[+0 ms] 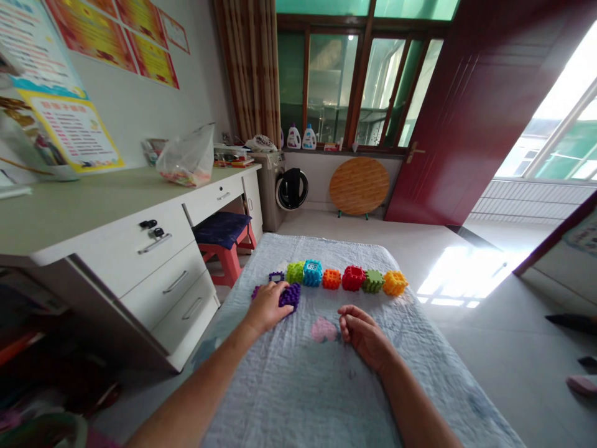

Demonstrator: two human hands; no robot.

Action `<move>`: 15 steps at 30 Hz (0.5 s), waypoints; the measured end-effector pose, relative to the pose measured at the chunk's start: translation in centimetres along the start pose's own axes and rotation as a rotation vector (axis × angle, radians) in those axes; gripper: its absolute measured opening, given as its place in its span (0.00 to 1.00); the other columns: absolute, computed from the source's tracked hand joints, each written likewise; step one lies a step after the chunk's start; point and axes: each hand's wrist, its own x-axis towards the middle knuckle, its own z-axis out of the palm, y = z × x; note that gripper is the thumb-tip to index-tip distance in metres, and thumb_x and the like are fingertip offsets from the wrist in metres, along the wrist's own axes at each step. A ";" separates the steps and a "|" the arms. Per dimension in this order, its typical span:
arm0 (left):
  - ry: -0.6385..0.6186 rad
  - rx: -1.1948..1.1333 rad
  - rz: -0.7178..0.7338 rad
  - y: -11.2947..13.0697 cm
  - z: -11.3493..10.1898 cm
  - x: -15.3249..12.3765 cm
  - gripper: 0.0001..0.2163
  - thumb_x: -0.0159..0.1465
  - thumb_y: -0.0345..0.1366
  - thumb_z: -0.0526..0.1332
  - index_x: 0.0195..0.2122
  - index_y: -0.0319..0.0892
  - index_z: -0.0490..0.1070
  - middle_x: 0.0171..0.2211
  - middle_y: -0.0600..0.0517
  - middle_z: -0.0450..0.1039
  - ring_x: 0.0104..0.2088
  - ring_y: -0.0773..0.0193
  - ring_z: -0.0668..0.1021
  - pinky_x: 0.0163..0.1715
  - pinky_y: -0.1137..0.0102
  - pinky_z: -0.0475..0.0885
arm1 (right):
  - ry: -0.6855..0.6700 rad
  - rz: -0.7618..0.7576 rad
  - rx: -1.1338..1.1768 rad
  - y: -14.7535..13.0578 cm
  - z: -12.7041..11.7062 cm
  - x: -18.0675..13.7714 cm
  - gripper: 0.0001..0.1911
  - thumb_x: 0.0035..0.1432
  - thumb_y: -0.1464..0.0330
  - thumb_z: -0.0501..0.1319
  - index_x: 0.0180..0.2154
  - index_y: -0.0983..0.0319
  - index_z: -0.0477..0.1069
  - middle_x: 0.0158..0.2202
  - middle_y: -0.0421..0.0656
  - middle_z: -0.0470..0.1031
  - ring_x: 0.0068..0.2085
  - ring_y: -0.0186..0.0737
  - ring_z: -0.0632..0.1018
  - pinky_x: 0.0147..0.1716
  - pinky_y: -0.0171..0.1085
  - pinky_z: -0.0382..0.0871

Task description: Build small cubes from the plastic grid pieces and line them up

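Observation:
My left hand [267,308] grips a purple toothed toy building block [293,295], with the thumb on its near side and the fingers over the top. Purple also shows to the left of the fingers; the hand hides how the parts join. My right hand [366,341] hovers over the cloth, fingers curled in and nothing visible in them. Beyond the hands runs a row of blocks: a lime green block [295,272], a blue block [313,274], an orange block [331,279], a red block [353,278], a green block [374,281] and a yellow-orange block [395,283]. A dark purple square frame piece [277,277] lies at the left end.
A pale blue cloth [298,386] with a pink heart patch [323,330] covers the low table. Left of it stand a white desk [153,267] and a pink stool [228,264]. Behind are a washing machine [270,186] and a round wooden tabletop [359,185].

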 end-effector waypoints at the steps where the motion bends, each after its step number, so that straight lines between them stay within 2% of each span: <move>1: 0.037 0.021 0.035 1.2 0.3 -1.0 0.21 0.53 0.38 0.65 0.49 0.46 0.68 0.43 0.48 0.70 0.46 0.56 0.72 0.48 0.65 0.65 | 0.000 0.002 0.000 0.0 0.0 0.0 0.11 0.50 0.68 0.67 0.37 0.63 0.73 0.25 0.39 0.71 0.24 0.29 0.68 0.23 0.29 0.60; 5: 0.104 0.080 0.193 5.7 1.4 -3.9 0.20 0.55 0.33 0.64 0.50 0.49 0.67 0.47 0.49 0.68 0.50 0.54 0.67 0.50 0.60 0.64 | 0.003 -0.002 -0.002 0.0 -0.1 -0.2 0.11 0.50 0.68 0.67 0.37 0.63 0.73 0.26 0.39 0.71 0.24 0.28 0.69 0.23 0.29 0.61; 8: 0.079 0.027 0.379 7.6 2.3 -4.6 0.22 0.56 0.35 0.65 0.53 0.48 0.65 0.52 0.48 0.65 0.54 0.52 0.64 0.55 0.55 0.61 | 0.002 -0.005 -0.001 0.0 0.0 -0.3 0.11 0.49 0.69 0.67 0.37 0.63 0.73 0.26 0.38 0.71 0.24 0.28 0.69 0.23 0.28 0.61; 12: 0.071 -0.096 0.564 8.4 3.6 -4.1 0.27 0.57 0.39 0.65 0.57 0.47 0.60 0.61 0.45 0.56 0.60 0.51 0.61 0.58 0.55 0.60 | -0.002 -0.022 0.017 -0.2 0.1 -0.3 0.10 0.50 0.68 0.66 0.37 0.63 0.73 0.26 0.39 0.71 0.24 0.28 0.69 0.23 0.28 0.61; 15: 0.179 -0.144 0.585 7.9 3.9 -2.9 0.25 0.61 0.39 0.61 0.59 0.47 0.57 0.63 0.44 0.50 0.62 0.53 0.58 0.58 0.57 0.63 | -0.004 -0.039 0.043 -0.3 0.0 -0.3 0.10 0.51 0.68 0.66 0.37 0.63 0.73 0.26 0.39 0.71 0.24 0.28 0.69 0.23 0.28 0.62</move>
